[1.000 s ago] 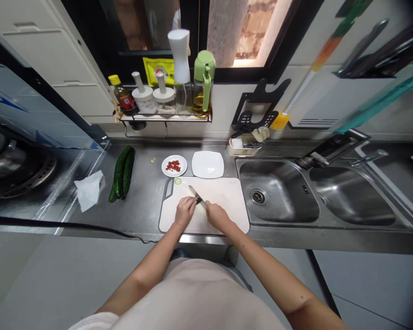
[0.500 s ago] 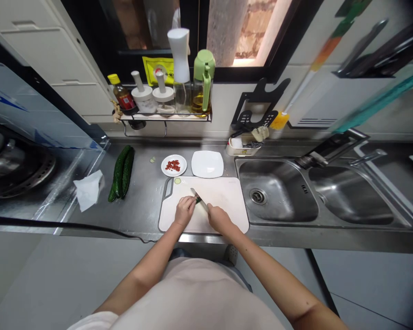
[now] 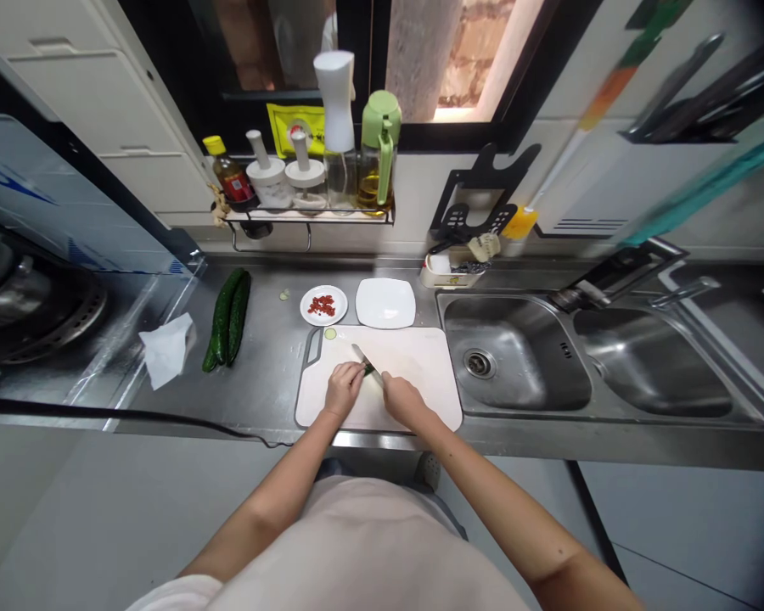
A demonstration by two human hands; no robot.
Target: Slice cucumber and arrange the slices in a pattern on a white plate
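Note:
On the white cutting board my right hand is closed round the handle of a kitchen knife. Its blade points up and to the left, close beside my left fingertips. My left hand has bent fingers pressed on a small cucumber piece; the hand and blade hide most of it, and only a bit of dark green shows. A pale green cucumber slice lies at the board's upper left corner, next to the grey handle.
Behind the board stand a white plate of chopped red bits and a bare white square plate. Whole cucumbers and a crumpled tissue lie at left. A double sink is at right; a bottle rack hangs above.
The view has shifted very slightly. Both hands stay in place on the board, with the knife at nearly the same angle beside the cucumber piece.

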